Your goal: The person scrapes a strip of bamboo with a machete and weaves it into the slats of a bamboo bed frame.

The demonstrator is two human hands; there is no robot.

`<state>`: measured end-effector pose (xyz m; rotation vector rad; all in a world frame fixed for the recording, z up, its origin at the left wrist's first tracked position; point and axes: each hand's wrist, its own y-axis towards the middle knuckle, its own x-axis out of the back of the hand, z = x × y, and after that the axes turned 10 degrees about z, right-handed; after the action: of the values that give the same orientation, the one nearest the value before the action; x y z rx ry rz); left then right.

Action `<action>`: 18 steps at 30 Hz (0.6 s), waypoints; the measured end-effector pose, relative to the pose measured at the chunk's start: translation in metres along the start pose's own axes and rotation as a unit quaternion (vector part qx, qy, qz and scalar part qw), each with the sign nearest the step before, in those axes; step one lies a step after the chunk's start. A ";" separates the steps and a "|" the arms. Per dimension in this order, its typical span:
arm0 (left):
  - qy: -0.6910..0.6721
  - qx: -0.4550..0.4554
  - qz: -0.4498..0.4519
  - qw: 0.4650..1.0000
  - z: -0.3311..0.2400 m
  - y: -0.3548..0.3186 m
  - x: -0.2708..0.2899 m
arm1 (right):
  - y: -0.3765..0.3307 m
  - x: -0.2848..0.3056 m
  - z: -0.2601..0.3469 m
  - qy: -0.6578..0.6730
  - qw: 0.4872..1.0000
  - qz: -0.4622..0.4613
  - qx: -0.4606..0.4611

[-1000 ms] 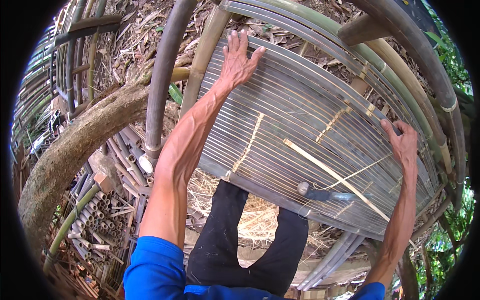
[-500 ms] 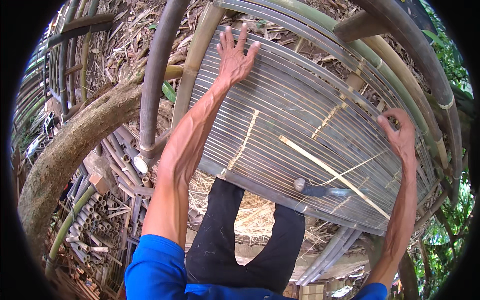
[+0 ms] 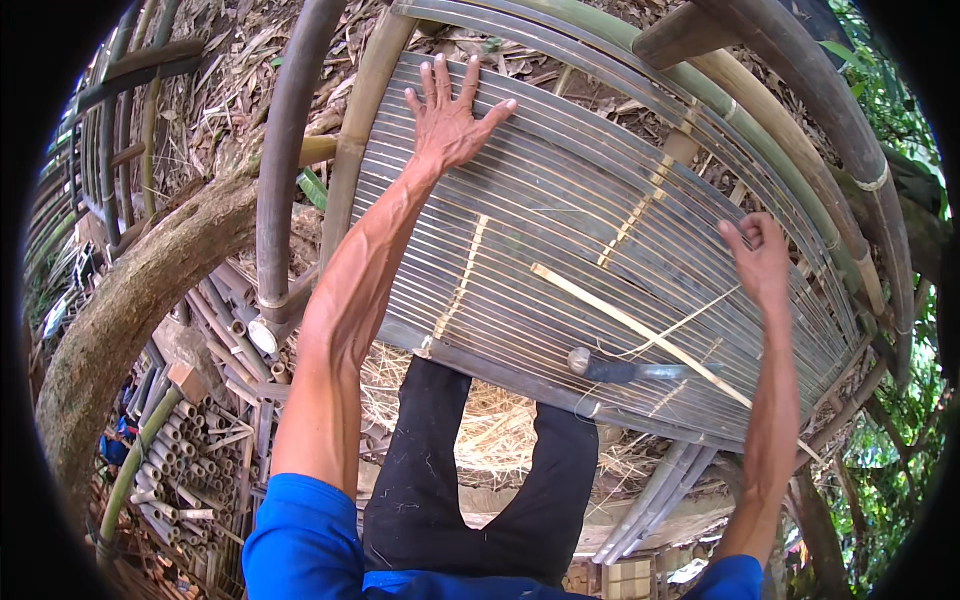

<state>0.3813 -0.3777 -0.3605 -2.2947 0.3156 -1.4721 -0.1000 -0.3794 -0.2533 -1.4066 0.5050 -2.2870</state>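
Observation:
My left hand [image 3: 448, 125] lies flat with fingers spread on the far left part of a panel of dark bamboo slats [image 3: 530, 190]. Over the panel's right side is my right hand [image 3: 762, 265], its fingers curled in and the thumb close to them; whatever they may grip is too small to make out. A pale bamboo strip [image 3: 610, 312] lies slantwise across the slats, its right end passing by my right forearm. Under it rests a knife [image 3: 607, 371] with a dark handle and a metal blade. A thin cord [image 3: 690, 318] trails beside the strip.
Thick bamboo poles [image 3: 290, 150] frame the panel at left and far right. A tree trunk [image 3: 130, 270] curves along the left, with a stack of cut bamboo tubes [image 3: 170, 440] below it. Straw shavings [image 3: 495, 430] lie between my legs.
My view has shifted, so the panel sits slightly further left. My right hand's fingers have curled in more. My left hand stays spread on the slats.

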 end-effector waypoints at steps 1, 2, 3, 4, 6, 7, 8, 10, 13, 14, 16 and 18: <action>0.002 0.001 0.002 1.000 0.001 -0.001 -0.002 | 0.000 -0.020 0.004 -0.016 0.999 -0.050 0.007; 0.005 0.000 -0.007 1.000 0.005 -0.002 -0.003 | 0.005 -0.035 0.008 -0.012 0.999 -0.047 0.007; 0.009 -0.004 -0.017 1.000 0.008 0.000 -0.003 | 0.013 -0.047 0.011 0.004 0.992 -0.123 0.027; 0.009 -0.010 -0.015 1.000 0.005 0.002 -0.005 | 0.022 -0.056 0.006 0.016 0.979 -0.200 0.045; 0.013 0.003 0.002 1.000 0.004 0.004 -0.006 | 0.043 -0.073 -0.004 -0.005 0.968 -0.248 0.048; 0.031 -0.003 -0.006 0.999 0.004 0.003 -0.006 | 0.053 -0.082 -0.003 -0.101 0.956 -0.275 0.022; 0.036 -0.007 -0.009 0.999 0.005 0.013 -0.002 | 0.063 -0.087 -0.002 -0.198 0.934 -0.299 -0.006; 0.027 -0.009 -0.025 0.999 0.003 0.007 0.000 | 0.053 -0.088 -0.006 -0.161 0.944 -0.288 0.003; 0.053 0.007 0.004 0.999 0.005 0.006 0.003 | 0.069 -0.088 0.003 -0.128 0.951 -0.281 0.031; 0.069 0.011 0.022 0.997 0.008 0.007 0.002 | 0.070 -0.084 0.009 -0.117 0.946 -0.296 0.056; 0.052 -0.008 0.005 0.999 -0.002 0.013 0.013 | 0.060 -0.072 0.018 -0.104 0.939 -0.313 0.098; 0.027 -0.100 -0.130 0.986 -0.004 0.025 0.027 | 0.062 -0.055 0.030 -0.113 0.940 -0.303 0.109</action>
<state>0.3894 -0.4113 -0.3483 -2.5372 0.1926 -1.6978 -0.0416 -0.4063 -0.3129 -1.8606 -0.2939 -2.4676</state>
